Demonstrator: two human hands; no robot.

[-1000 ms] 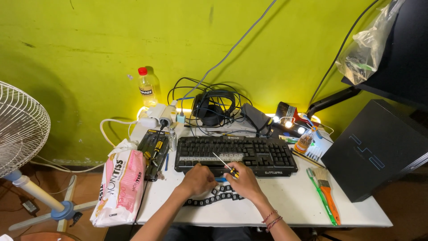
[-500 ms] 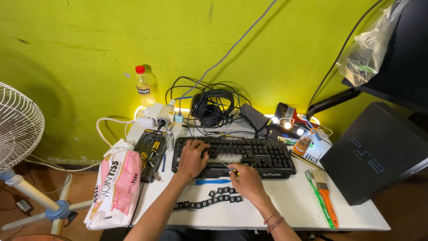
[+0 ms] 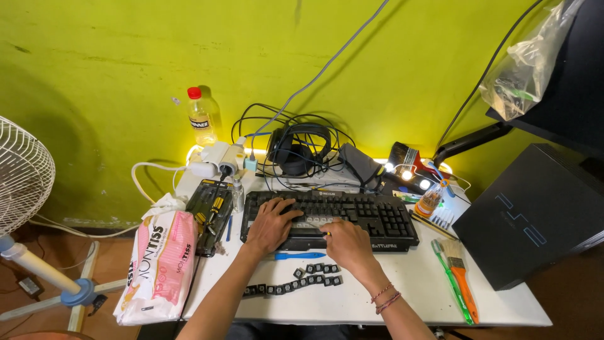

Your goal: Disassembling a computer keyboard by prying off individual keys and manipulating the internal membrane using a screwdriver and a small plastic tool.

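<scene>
Left hand [image 3: 270, 225] spread palm-down on left part of black keyboard [image 3: 330, 218], fingers splayed over key rows, clasping nothing. Right hand [image 3: 348, 243] at front-middle edge of same keyboard, fingers curled toward a patch of exposed pale key bed; whether something thin is pinched there cannot be told. Beaded bracelets [image 3: 385, 298] on right wrist.

Keyboard lying flat across middle of white surface [image 3: 409, 289], parallel to its front edge. Blue pry tool [image 3: 301, 255] just in front of keyboard, between the two hands. Row of loose black keycaps [image 3: 296, 281] nearer the front edge, between the forearms.

Left of keyboard: open black screwdriver case [image 3: 209, 214], then pink-and-white tissue pack [image 3: 158, 264] overhanging surface edge. Behind keyboard: black headphones [image 3: 296, 148] amid tangled cables, white power strip [image 3: 217, 162], clear bottle with red cap [image 3: 199, 116] against green wall. Right side: orange-handled paintbrush [image 3: 461, 277] beside green toothbrush [image 3: 450, 283], black game console [image 3: 535, 217] at far right. White floor fan [image 3: 22, 182] at left, off the surface.
</scene>
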